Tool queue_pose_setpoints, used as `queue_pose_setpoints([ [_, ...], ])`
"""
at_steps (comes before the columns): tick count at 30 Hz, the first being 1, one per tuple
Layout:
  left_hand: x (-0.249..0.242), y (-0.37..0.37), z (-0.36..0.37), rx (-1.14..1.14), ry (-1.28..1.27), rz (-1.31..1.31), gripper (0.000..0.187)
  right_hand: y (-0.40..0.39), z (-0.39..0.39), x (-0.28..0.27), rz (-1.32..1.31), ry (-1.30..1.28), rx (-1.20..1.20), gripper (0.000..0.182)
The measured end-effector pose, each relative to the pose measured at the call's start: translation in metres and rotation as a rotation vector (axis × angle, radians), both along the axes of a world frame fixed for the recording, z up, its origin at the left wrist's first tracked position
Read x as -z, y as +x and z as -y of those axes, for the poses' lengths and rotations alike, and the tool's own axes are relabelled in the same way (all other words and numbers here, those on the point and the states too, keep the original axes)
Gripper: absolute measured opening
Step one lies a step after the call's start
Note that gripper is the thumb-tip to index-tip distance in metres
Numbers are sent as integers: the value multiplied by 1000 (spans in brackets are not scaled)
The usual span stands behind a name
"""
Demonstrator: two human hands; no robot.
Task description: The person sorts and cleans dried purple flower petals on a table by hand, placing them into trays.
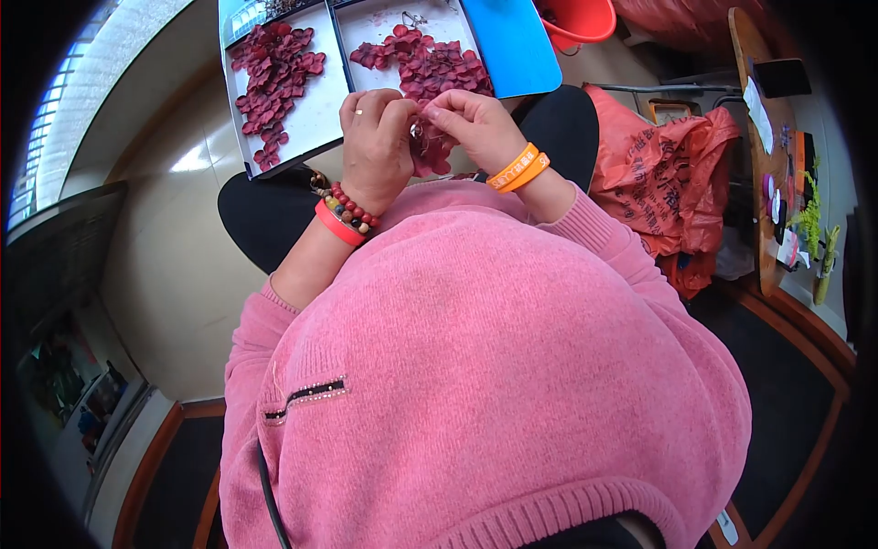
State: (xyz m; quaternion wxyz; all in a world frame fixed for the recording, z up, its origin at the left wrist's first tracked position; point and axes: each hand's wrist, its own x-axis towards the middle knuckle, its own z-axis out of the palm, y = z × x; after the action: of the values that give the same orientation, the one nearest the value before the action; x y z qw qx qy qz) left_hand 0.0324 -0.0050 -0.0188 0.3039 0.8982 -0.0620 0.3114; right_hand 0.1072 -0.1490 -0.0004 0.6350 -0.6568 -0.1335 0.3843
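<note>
My left hand (373,146), with a ring, a beaded bracelet and a red band, pinches at a dark red petal piece (430,154) over my lap. Against it, my right hand (471,126), with orange wristbands, has its thumb and fingertips closed on the same piece. The fingertips of the two hands nearly meet, and thin strands show between them. Just beyond my hands, a shallow divided tray (315,114) holds two heaps of dark red petals, one on the left (270,87) and one on the right (439,71).
A blue board (517,50) lies right of the tray, with a red bucket (581,20) beyond it. Red plastic bags (658,165) are at my right. Further right stands a wooden table (773,165) with plants and small items.
</note>
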Motion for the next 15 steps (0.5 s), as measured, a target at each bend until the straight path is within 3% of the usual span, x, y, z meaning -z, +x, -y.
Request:
queue_pose_setpoints([
  [3, 3, 1, -1, 21, 33, 21, 22, 7, 3, 6, -214, 63, -11, 14],
  [6, 9, 0, -1, 84, -244, -105, 16, 12, 7, 11, -280, 71, -73, 16],
  [9, 9, -6, 5, 172, -790, -344, 7, 15, 10, 9, -358, 15, -112, 13],
  [12, 24, -9, -1, 290, -1121, -560, 14, 14, 11, 24, -419, 40, -23, 11],
  [15, 38, -8, -4, 225, -1060, -693, 16, 14, 11, 30, -430, 29, 67, 9],
])
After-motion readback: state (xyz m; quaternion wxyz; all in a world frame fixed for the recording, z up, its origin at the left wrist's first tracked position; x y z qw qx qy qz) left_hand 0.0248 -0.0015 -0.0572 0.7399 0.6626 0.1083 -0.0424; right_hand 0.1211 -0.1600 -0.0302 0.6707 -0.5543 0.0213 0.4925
